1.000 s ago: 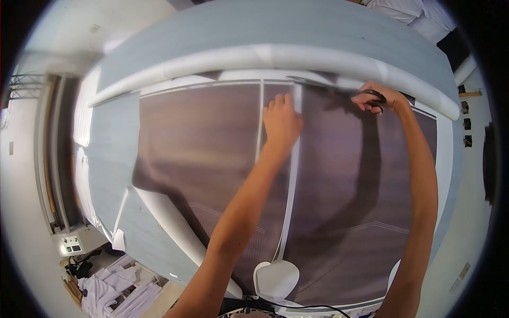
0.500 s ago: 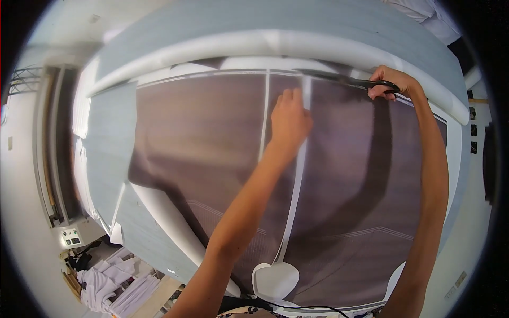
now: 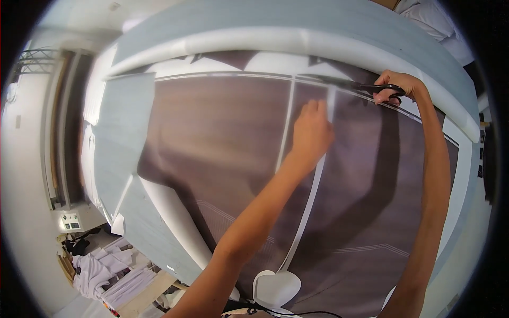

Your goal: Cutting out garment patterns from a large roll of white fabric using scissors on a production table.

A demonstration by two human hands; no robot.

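The sheet [image 3: 212, 116] lies on the bench [image 3: 119, 138], toward its near edge; the roll [image 3: 265, 40] lies behind, nearer the far edge.

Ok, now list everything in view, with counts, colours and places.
table: 1, grey-blue, centre
far roll: 1, white, table's far side
printed sheet: apparently 1, brownish, on table
long bands: 2, white, down the sheet
curled roll: 1, white, sheet's left
rounded piece: 1, white, bottom centre
scissors: 1, black-handled, upper right
cable: 1, black, bottom edge
cloth: uncountable, white, lower left, upper right
control box: 1, whitish, left
upright bars: several, brown and grey, left
forearms: 2, bare, centre and right
left grip: 1, bare, over the sheet
right grip: 1, bare, holding the scissors
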